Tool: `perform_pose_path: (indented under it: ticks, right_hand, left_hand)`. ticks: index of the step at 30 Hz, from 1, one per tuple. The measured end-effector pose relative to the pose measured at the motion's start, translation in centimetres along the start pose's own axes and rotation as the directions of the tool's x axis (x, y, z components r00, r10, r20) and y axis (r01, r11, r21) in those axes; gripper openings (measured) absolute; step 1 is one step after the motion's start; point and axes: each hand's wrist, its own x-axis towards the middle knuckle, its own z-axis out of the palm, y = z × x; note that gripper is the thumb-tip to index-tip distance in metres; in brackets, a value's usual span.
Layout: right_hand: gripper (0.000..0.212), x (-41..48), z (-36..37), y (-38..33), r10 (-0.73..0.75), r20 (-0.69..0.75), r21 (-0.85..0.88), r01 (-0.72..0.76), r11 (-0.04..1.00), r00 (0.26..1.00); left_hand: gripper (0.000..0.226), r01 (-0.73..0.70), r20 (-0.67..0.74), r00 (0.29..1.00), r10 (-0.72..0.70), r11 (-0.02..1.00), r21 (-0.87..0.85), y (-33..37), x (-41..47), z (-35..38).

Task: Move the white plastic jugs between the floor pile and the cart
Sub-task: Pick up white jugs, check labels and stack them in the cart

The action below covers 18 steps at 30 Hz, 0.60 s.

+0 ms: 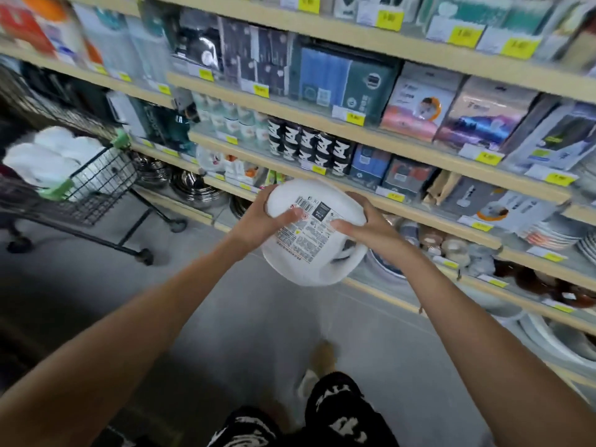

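I hold one white plastic jug (322, 262) in the air in front of me, its printed label with a barcode turned up toward the camera. My left hand (258, 221) grips its left side and my right hand (364, 227) grips its right side near the handle opening. At the left stands a black wire cart (96, 185) with several white jugs (51, 156) piled in its basket. No floor pile of jugs is in view.
Store shelves (371, 133) packed with boxed goods, cans, metal bowls and plates run along the right and ahead. The grey floor (242, 317) of the aisle lies between me and the cart. My patterned shorts and one foot show at the bottom.
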Motion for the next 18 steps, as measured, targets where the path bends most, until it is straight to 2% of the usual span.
perform_pose_path:
  ticks: [2,4,7,9,11,15,16,18]
  right_hand:
    - [0.094,2.6,1.7,-2.0,0.002,0.064,-0.054,0.001,0.999,0.998]
    - [0.116,5.4,3.6,-3.9,0.04,0.151,-0.079,-0.029,0.996,0.988]
    - [0.132,10.4,7.2,-6.5,0.061,0.287,-0.041,-0.052,0.998,0.956]
    - [0.13,14.2,10.2,-8.0,0.073,0.329,-0.065,-0.055,0.996,0.942]
    - [0.125,18.2,13.3,-9.4,0.068,0.383,-0.094,-0.034,0.995,0.921]
    - [0.107,26.2,19.5,-13.3,0.112,0.518,-0.12,-0.057,0.991,0.848]
    - [0.108,27.9,21.0,-14.4,0.129,0.554,-0.122,-0.073,0.99,0.822]
    - [0.125,31.2,24.1,-16.5,0.147,0.629,-0.162,-0.057,0.985,0.763]
  left_hand:
    - [0.077,0.002,-0.029,1.0,-0.002,1.0,-0.016,-0.6,0.5,-3.1]
    - [0.086,0.014,-0.047,0.999,-0.015,0.999,-0.04,-1.1,1.2,-6.3]
    - [0.088,0.039,-0.097,0.994,-0.043,0.998,-0.044,-2.1,2.8,-11.3]
    - [0.098,0.071,-0.149,0.986,-0.077,0.996,-0.05,-3.0,4.0,-14.8]
    - [0.098,0.097,-0.199,0.974,-0.105,0.994,-0.051,-4.0,5.4,-18.5]
    - [0.073,0.134,-0.29,0.947,-0.141,0.99,-0.045,-5.4,8.4,-26.1]
    - [0.07,0.151,-0.316,0.935,-0.159,0.987,-0.051,-5.8,9.0,-28.1]
    - [0.073,0.166,-0.359,0.916,-0.178,0.984,-0.063,-6.7,10.2,-32.0]
